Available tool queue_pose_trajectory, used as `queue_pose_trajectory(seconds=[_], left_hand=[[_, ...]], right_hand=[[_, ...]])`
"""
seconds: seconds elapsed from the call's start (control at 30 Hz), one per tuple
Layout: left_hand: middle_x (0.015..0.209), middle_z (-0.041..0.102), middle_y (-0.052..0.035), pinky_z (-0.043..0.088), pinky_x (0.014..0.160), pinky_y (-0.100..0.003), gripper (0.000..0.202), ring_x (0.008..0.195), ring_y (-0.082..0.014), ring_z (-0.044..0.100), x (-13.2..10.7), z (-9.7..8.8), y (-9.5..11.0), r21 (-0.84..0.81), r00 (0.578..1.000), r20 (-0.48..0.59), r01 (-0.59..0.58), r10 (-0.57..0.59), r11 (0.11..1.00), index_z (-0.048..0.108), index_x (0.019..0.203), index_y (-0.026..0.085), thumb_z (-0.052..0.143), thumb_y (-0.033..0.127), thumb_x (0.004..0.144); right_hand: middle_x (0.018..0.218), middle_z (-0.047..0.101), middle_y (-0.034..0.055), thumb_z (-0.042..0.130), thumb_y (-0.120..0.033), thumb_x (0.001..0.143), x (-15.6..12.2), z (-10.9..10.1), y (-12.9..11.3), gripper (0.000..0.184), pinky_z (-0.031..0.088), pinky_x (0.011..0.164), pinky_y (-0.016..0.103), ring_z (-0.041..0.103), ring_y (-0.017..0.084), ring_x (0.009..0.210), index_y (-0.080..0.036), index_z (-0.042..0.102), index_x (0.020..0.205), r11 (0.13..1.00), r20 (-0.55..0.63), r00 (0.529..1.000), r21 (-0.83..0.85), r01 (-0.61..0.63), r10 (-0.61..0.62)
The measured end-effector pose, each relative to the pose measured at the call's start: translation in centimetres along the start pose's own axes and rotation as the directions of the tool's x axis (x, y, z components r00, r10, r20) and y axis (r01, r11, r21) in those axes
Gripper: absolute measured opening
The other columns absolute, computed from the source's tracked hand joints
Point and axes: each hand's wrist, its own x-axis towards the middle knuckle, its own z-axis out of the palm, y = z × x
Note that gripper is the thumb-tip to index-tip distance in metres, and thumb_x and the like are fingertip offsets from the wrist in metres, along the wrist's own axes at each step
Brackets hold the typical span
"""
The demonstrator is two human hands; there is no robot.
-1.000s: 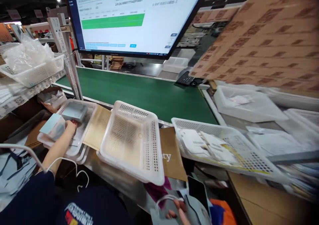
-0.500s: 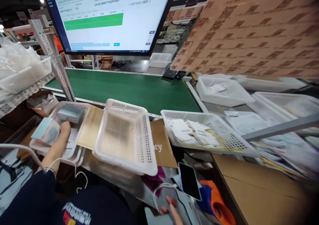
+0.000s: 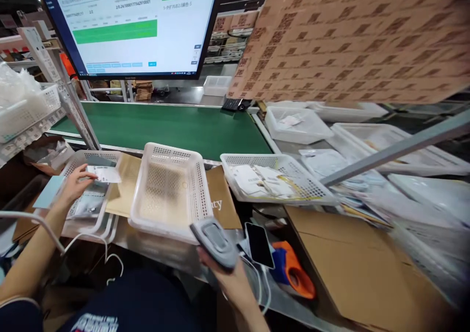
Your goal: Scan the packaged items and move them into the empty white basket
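Note:
Between the fingers of my left hand [image 3: 76, 182] is a small white printed slip [image 3: 106, 174], raised above the left white basket [image 3: 102, 213]. Pale blue boxes lie in and at the side of that basket; one light blue box [image 3: 49, 192] shows at its left. My right hand [image 3: 223, 273] is wrapped round a grey handheld barcode scanner [image 3: 215, 243], held up at the front edge of the middle white basket [image 3: 208, 195]. That middle basket has a tan, perforated-looking bottom. A tan padded envelope [image 3: 123, 185] is tucked between the two baskets.
A monitor [image 3: 128, 33] hangs over the green conveyor belt [image 3: 165, 126]. To the right are a basket of white papers [image 3: 293, 197], a phone [image 3: 259, 244], an orange and blue tape dispenser [image 3: 293, 273] and a cardboard box [image 3: 360, 268]. A grey bar [image 3: 396, 148] crosses the right side.
My left hand has come up out of the left basket with a white slip. My right hand, low and without the scanner before, now holds it up. The view has shifted right.

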Motion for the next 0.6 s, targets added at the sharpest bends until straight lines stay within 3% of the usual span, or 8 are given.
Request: queue_pose_trajectory(seconds=[0.03, 0.1, 0.17, 0.27, 0.4, 0.53, 0.6], left_hand=[[0.128, 0.076, -0.0125, 0.057, 0.114, -0.048, 0.029, 0.127, -0.034, 0.068, -0.3, 1.0, 0.8, -0.114, 1.0, 0.011, 0.023, -0.021, 0.993, 0.082, 0.09, 0.022, 0.071, 0.044, 0.074], [0.104, 0.079, -0.0116, 0.059, 0.11, -0.048, 0.032, 0.108, -0.0321, 0.073, -0.7, 3.6, 2.5, -0.275, 0.997, 0.064, 0.067, -0.052, 0.959, 0.08, 0.092, 0.02, 0.069, 0.043, 0.073], [0.099, 0.078, -0.0113, 0.06, 0.107, -0.047, 0.036, 0.103, -0.0312, 0.073, -0.8, 6.5, 4.2, -0.324, 0.995, 0.101, 0.056, -0.024, 0.944, 0.079, 0.097, 0.017, 0.067, 0.043, 0.075], [0.109, 0.078, -0.0127, 0.061, 0.103, -0.043, 0.042, 0.106, -0.0293, 0.074, -0.7, 10.3, 6.7, -0.283, 0.972, 0.206, -0.052, 0.114, 0.958, 0.078, 0.11, 0.015, 0.065, 0.043, 0.082], [0.138, 0.073, -0.0166, 0.063, 0.096, -0.039, 0.068, 0.121, -0.0308, 0.072, -0.8, 13.8, 9.0, -0.306, 0.897, 0.348, -0.165, 0.271, 0.938, 0.065, 0.148, 0.012, 0.065, 0.042, 0.086], [0.156, 0.065, -0.0169, 0.056, 0.117, -0.042, 0.075, 0.139, -0.0331, 0.065, -0.8, 15.7, 10.1, -0.25, 0.848, 0.432, -0.214, 0.307, 0.944, 0.055, 0.162, 0.012, 0.063, 0.034, 0.091], [0.165, 0.058, -0.0165, 0.051, 0.123, -0.043, 0.079, 0.144, -0.0326, 0.063, 0.0, 15.4, 9.8, -0.125, 0.86, 0.439, -0.227, 0.259, 0.966, 0.044, 0.17, 0.013, 0.062, 0.031, 0.095]], right_hand=[[0.101, 0.078, 0.0098, 0.085, -0.043, 0.079, 0.6, 0.7, -1.4, 0.039, 0.062, 0.088, 0.04, 0.074, 0.027, 0.092, -0.018, 0.075, 0.108, 0.994, 0.149, 0.985, -0.067, 0.092, -0.081], [0.111, 0.073, 0.0102, 0.073, -0.03, 0.084, 1.8, 2.1, -4.4, 0.03, 0.058, 0.09, 0.037, 0.07, 0.026, 0.1, -0.018, 0.071, 0.111, 0.929, 0.432, 0.881, -0.211, 0.304, -0.191], [0.111, 0.067, 0.0093, 0.062, -0.017, 0.082, 3.0, 3.3, -7.4, 0.026, 0.051, 0.085, 0.033, 0.065, 0.022, 0.096, -0.017, 0.068, 0.107, 0.802, 0.567, 0.8, -0.376, 0.464, -0.197], [0.115, 0.063, 0.0094, 0.059, -0.009, 0.078, 4.0, 4.4, -11.0, 0.037, 0.041, 0.077, 0.031, 0.06, 0.02, 0.09, -0.016, 0.067, 0.114, 0.594, 0.596, 0.797, -0.607, 0.527, -0.098], [0.123, 0.064, 0.0114, 0.062, -0.011, 0.086, 4.5, 5.1, -14.0, 0.043, 0.034, 0.074, 0.034, 0.061, 0.024, 0.096, -0.015, 0.067, 0.128, 0.403, 0.586, 0.81, -0.745, 0.532, 0.014], [0.127, 0.065, 0.0122, 0.061, -0.013, 0.09, 4.5, 4.3, -14.2, 0.047, 0.034, 0.077, 0.035, 0.063, 0.025, 0.098, -0.015, 0.065, 0.137, 0.359, 0.56, 0.827, -0.783, 0.508, 0.05], [0.125, 0.065, 0.0123, 0.06, -0.01, 0.087, 4.4, 3.1, -13.2, 0.049, 0.035, 0.078, 0.034, 0.064, 0.026, 0.099, -0.015, 0.066, 0.135, 0.379, 0.541, 0.838, -0.792, 0.479, 0.072]])
